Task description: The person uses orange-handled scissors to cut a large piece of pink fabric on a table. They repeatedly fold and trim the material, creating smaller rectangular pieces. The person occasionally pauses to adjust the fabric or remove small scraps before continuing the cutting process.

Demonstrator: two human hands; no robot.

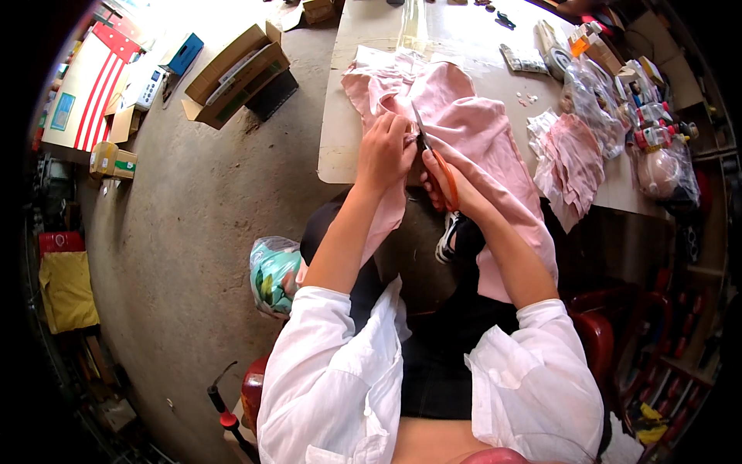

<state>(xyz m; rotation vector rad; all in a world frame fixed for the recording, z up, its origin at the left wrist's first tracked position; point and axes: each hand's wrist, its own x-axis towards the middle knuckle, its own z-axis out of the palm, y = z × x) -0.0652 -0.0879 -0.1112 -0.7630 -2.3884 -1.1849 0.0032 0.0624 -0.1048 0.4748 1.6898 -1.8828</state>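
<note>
A pink garment or cloth [471, 124] lies over the near edge of the pale table and hangs down toward my legs. My left hand [384, 147] pinches a bunched bit of it, just left of the scissors. My right hand [440, 182] grips orange-handled scissors [448, 176], whose metal blades point up and away from me over the cloth, beside my left fingers; I cannot tell whether the blades close on fabric. To the right, a pile of pink fabric pieces [572, 166] overhangs the table edge.
The table [338, 93] carries plastic bags [587, 93], bottles and small items at the right. Cardboard boxes [236, 73] and a red-striped board [93, 93] stand at left. A patterned bag [270, 274] sits near my left leg. A red chair [587, 340] is under me.
</note>
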